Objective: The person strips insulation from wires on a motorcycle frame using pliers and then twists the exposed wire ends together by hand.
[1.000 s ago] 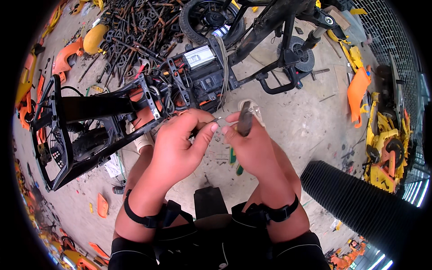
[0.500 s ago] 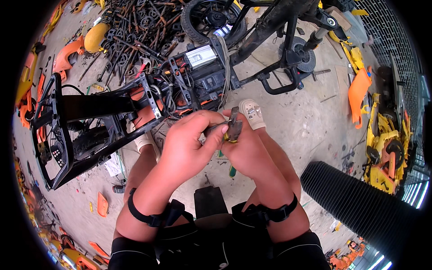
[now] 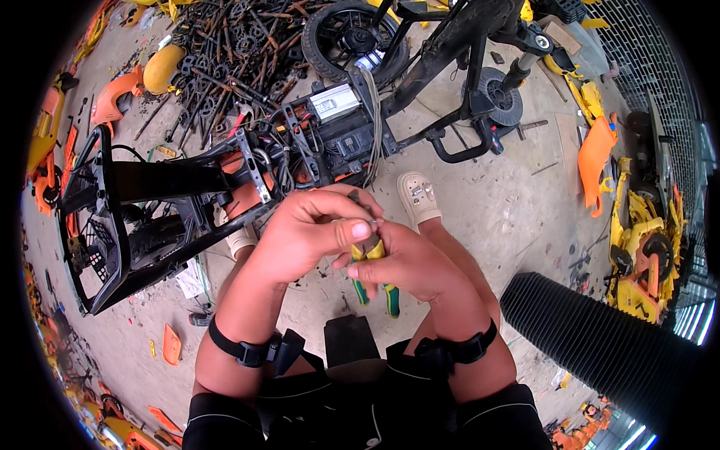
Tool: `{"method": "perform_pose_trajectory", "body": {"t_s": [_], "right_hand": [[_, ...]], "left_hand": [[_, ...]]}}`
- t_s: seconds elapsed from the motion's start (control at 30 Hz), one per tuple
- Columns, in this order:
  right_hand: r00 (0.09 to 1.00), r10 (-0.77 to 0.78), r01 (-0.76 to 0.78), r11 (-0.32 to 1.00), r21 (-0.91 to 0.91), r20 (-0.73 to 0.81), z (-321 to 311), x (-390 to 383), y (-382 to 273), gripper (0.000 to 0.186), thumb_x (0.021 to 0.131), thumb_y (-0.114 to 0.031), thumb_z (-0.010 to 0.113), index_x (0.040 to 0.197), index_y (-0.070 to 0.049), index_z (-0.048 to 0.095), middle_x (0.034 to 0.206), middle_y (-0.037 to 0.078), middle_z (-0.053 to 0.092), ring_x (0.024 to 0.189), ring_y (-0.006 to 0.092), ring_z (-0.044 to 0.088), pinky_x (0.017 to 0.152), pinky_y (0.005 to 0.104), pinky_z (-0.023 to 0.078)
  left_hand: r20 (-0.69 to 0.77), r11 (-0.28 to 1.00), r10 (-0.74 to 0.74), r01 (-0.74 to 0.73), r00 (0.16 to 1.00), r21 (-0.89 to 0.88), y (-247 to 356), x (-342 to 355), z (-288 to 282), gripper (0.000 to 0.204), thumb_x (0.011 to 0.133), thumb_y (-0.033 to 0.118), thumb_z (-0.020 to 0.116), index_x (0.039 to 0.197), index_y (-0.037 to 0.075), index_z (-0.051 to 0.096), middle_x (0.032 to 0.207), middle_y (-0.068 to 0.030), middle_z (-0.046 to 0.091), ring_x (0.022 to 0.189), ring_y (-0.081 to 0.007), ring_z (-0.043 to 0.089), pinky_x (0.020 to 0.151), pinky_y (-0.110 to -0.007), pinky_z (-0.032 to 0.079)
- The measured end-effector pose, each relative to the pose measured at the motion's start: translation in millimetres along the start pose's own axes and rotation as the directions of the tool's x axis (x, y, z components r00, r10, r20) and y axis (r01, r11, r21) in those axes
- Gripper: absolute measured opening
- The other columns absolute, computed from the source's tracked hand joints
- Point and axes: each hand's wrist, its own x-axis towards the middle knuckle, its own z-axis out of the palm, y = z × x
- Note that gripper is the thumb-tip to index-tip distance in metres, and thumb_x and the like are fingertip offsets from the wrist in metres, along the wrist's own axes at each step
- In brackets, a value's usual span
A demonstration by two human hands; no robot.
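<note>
My right hand (image 3: 409, 262) is closed around a pair of pliers (image 3: 367, 256) with yellow and green handles. Its thumb presses on the yellow part, and the handle ends point down toward me. My left hand (image 3: 307, 229) is pinched at the head of the pliers, thumb on top. A small dark piece (image 3: 358, 198) shows above the left fingertips; whether it is part of the pliers or separate is unclear. Beyond my hands lies a stripped black vehicle frame (image 3: 169, 174) with loose cables and a silver box (image 3: 334, 102) on it.
A heap of rusty metal rods and parts (image 3: 232, 60) lies at the back, with a black wheel (image 3: 352, 41) beside it. Orange panels (image 3: 596, 161) and yellow scraps (image 3: 637, 240) are scattered on the right. A black ribbed tube (image 3: 577, 330) lies at the lower right.
The pliers have turned, so their handles now show below my hands. My right hand has moved lower along them, and my left thumb has come onto their head.
</note>
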Motion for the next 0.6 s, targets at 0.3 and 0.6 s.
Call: {"method": "perform_pose_trajectory", "body": {"t_s": [0.3, 0.6], "right_hand": [[0.992, -0.123, 0.112, 0.959, -0.259, -0.027, 5, 9, 23, 0.044, 0.085, 0.006, 0.057, 0.129, -0.001, 0.057, 0.117, 0.009, 0.064, 0.097, 0.0148, 0.062, 0.078, 0.0293, 0.054], [0.957, -0.114, 0.056, 0.975, -0.217, -0.265, 6, 11, 26, 0.050, 0.084, 0.009, 0.051, 0.132, -0.003, 0.055, 0.118, 0.006, 0.062, 0.102, 0.0158, 0.062, 0.085, 0.0299, 0.051]], "left_hand": [[-0.112, 0.997, 0.062, -0.065, 0.992, -0.028, 5, -2, -5, 0.012, 0.092, 0.008, 0.072, 0.097, -0.003, 0.073, 0.113, -0.0165, 0.067, 0.095, -0.0181, 0.066, 0.084, -0.031, 0.055], [-0.365, 0.917, 0.194, -0.036, 0.911, 0.396, 4, -5, -1, 0.013, 0.094, 0.010, 0.074, 0.100, -0.001, 0.070, 0.088, -0.0008, 0.068, 0.082, -0.0069, 0.062, 0.076, -0.025, 0.050]]}}
